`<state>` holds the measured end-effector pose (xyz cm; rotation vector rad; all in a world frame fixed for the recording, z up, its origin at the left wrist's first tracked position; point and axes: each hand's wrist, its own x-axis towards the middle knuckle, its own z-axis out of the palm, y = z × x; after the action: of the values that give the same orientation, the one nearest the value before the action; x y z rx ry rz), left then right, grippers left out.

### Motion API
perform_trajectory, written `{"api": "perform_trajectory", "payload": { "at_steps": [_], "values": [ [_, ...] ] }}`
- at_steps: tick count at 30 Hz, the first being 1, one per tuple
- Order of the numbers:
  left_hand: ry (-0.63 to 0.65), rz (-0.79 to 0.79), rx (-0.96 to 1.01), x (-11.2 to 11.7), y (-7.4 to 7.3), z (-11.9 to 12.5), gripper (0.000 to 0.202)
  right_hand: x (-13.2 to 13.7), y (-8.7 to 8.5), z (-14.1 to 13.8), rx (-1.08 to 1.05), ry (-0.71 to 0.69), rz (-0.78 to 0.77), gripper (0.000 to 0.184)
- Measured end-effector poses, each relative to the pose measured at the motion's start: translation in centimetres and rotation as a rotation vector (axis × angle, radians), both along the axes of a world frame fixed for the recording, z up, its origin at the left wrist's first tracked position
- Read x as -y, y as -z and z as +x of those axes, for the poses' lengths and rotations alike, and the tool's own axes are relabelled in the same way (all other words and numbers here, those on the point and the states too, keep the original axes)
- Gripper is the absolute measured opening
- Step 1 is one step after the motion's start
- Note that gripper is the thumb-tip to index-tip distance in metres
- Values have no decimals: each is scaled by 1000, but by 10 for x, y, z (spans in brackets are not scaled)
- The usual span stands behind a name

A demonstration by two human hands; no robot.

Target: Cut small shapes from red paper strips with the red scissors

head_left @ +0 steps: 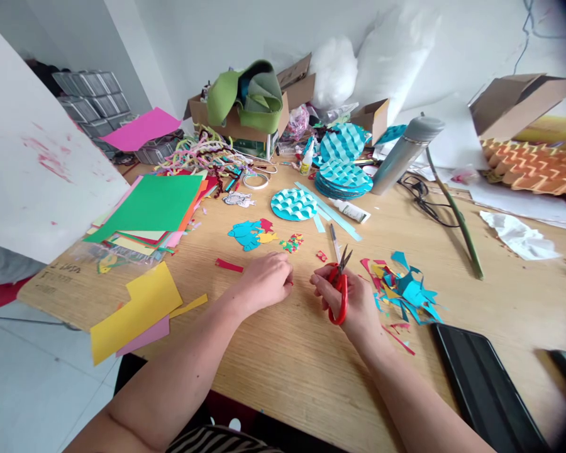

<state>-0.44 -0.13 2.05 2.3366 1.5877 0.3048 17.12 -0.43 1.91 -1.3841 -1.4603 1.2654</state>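
My right hand (353, 299) holds red-handled scissors (338, 309), their blades slightly apart and pointing away from me. To its left, my left hand (268, 277) is closed, with a tiny speck of red paper showing at the fingertips; most of that piece is hidden. A red paper strip (229, 265) lies left of this hand. Beyond it are blue paper fish shapes (245, 234), a yellow cutout (266, 238), a red cutout (266, 224) and a small heap of red, green and yellow bits (293, 243). A red scrap (321, 255) and a pen (334, 240) lie beyond the scissors.
Paper offcuts (408, 289) are scattered right of my right hand, near a black phone (485, 384). Coloured paper sheets (146, 204) and yellow paper (136, 314) lie left. Farther back are a woven blue disc (294, 204), a glue tube (352, 211) and a leaning steel flask (403, 157).
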Motion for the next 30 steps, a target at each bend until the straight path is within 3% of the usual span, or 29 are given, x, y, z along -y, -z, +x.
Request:
{"api": "perform_trajectory", "payload": {
  "at_steps": [7, 11, 14, 21, 27, 30],
  "values": [
    [-54, 14, 113, -5, 2, -4, 10, 0, 0, 0, -24, 4, -8, 33],
    [-287, 8, 274, -13, 7, -13, 27, 0, -2, 2, 20, -14, 8, 29],
    [-396, -35, 232, -16, 8, -18, 25, 2, -4, 2, 111, -77, 47, 24],
    [-352, -97, 89, -11, 7, -14, 13, 6, 2, 0, 261, -268, 109, 17],
    [-276, -205, 217, -11, 12, -11, 11, 10, -6, -4, 257, -335, 161, 14],
    [-319, -182, 314, -13, 10, -13, 9, 10, -5, -3, 260, -382, 193, 14]
  ]
}}
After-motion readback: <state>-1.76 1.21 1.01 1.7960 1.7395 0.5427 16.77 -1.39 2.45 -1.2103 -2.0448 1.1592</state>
